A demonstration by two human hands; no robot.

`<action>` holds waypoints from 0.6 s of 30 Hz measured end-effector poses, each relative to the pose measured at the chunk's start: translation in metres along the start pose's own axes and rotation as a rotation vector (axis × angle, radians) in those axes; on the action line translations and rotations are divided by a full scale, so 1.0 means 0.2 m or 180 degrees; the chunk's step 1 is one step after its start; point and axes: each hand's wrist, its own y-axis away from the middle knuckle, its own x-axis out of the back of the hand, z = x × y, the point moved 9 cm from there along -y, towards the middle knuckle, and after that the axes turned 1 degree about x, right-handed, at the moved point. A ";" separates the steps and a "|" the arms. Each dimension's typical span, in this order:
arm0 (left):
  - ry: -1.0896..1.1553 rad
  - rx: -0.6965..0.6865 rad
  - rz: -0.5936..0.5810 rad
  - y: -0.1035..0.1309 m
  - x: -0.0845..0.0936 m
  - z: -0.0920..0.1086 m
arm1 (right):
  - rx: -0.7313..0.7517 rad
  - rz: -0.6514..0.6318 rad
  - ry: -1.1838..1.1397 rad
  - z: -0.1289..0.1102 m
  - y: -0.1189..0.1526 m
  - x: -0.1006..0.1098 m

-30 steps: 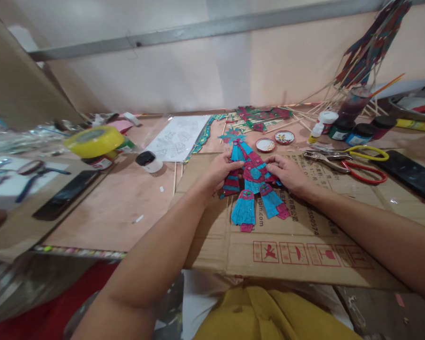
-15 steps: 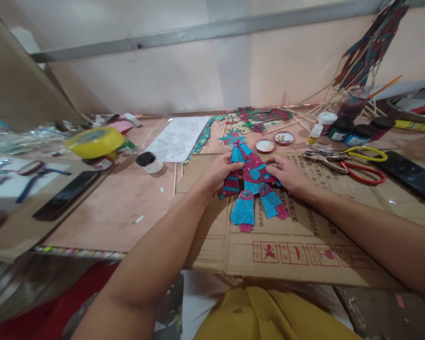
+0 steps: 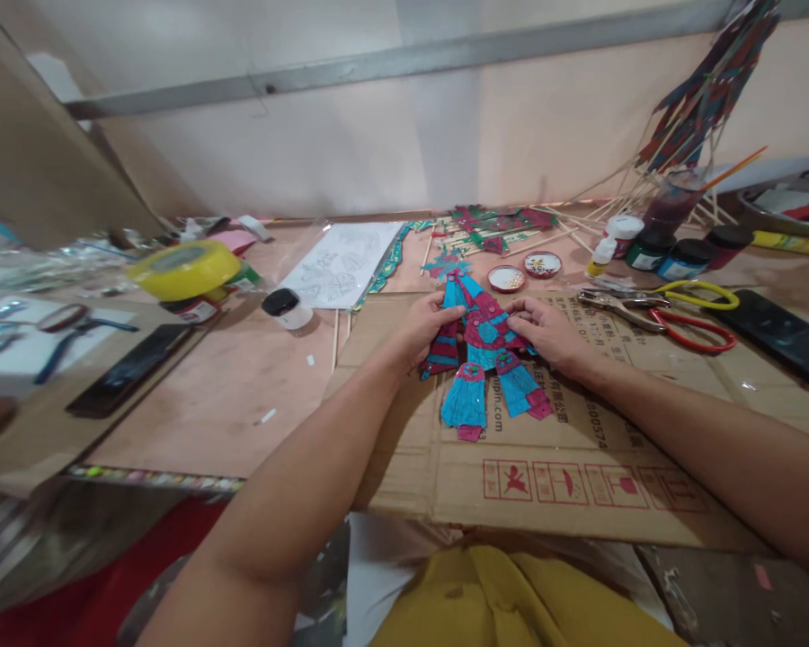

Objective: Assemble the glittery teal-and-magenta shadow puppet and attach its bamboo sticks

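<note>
A flat jointed puppet point(image 3: 482, 358), painted blue and magenta with two hanging legs, is held just over or against a brown cardboard sheet point(image 3: 397, 467); I cannot tell if it touches. My left hand point(image 3: 426, 328) pinches its left edge at the upper body, the thumb lying on the front. On the opposite side my right hand point(image 3: 546, 331) grips the puppet's edge by the arm between thumb and fingers. The fingers behind the puppet are hidden. Beyond its head sit two round lids point(image 3: 506, 279) holding small beads or fasteners.
Red-handled pliers point(image 3: 691, 331), a yellow-handled tool point(image 3: 701, 292) and a phone point(image 3: 788, 337) lie at right, below paint jars point(image 3: 680, 259). More puppet pieces with sticks point(image 3: 499, 225) lie behind. At left are a lidded jar point(image 3: 287, 310), yellow tape point(image 3: 183, 270) and another phone point(image 3: 131, 370).
The whole view has shifted very slightly. Both hands keep the same hold on the puppet, with hardly any movement.
</note>
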 end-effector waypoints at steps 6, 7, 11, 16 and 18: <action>0.0179 -0.0037 0.0037 0.01 -0.01 0.01 | -0.0043 0.0033 0.0003 -0.03 0.01 0.00; 0.0172 -0.0057 0.0054 0.01 -0.01 0.02 | -0.0067 0.0039 -0.0068 -0.03 0.02 0.00; 0.0155 -0.0040 0.0047 0.01 -0.01 0.02 | -0.0097 0.0016 -0.0196 -0.03 0.02 -0.01; 0.0101 0.0027 0.0066 0.02 -0.02 0.02 | -0.0061 0.0046 -0.0056 -0.04 0.02 0.00; 0.0076 -0.0002 0.0098 0.03 -0.02 0.03 | -0.0014 0.0065 -0.0016 -0.04 0.02 0.00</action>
